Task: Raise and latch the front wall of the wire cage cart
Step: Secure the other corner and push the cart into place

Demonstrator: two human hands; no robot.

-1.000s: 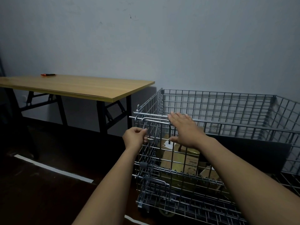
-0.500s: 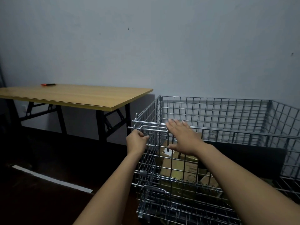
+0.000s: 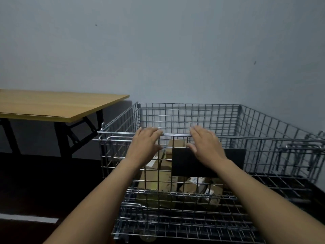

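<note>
Our left hand (image 3: 146,143) lies flat and spread against the front wall (image 3: 175,173) of the cart (image 3: 193,118), fingertips at the top rail (image 3: 175,134); its grip is loose, with no finger visibly curled round a wire. Our right hand (image 3: 204,144) is the same: palm forward, fingers together and straight, tips reaching the rail, thumb out toward 9 o'clock, nothing clasped. Whether either palm presses the mesh or only hovers just before it, we cannot tell.

The front wall stands upright between us and the cart's inside, its rail running level from the 9 o'clock corner toward 3 o'clock. At the 9 o'clock corner a bent wire latch (image 3: 112,139) sits by the rail's end, just beside our left hand; we cannot tell whether it is engaged. A like fitting (image 3: 306,147) shows at the 3 o'clock end, blurred.

Behind the mesh, under our hands, lie cardboard boxes (image 3: 158,180) with a dark flat panel (image 3: 184,164) leaning among them, below our right hand. The back wall of the cart rises at 12 o'clock against the grey room wall (image 3: 158,50).

Toward 9 o'clock, near the cart's corner, stands a wooden desk (image 3: 52,106) on black legs. The floor (image 3: 44,182) is dark, with a pale strip (image 3: 29,219) at 7 o'clock.
</note>
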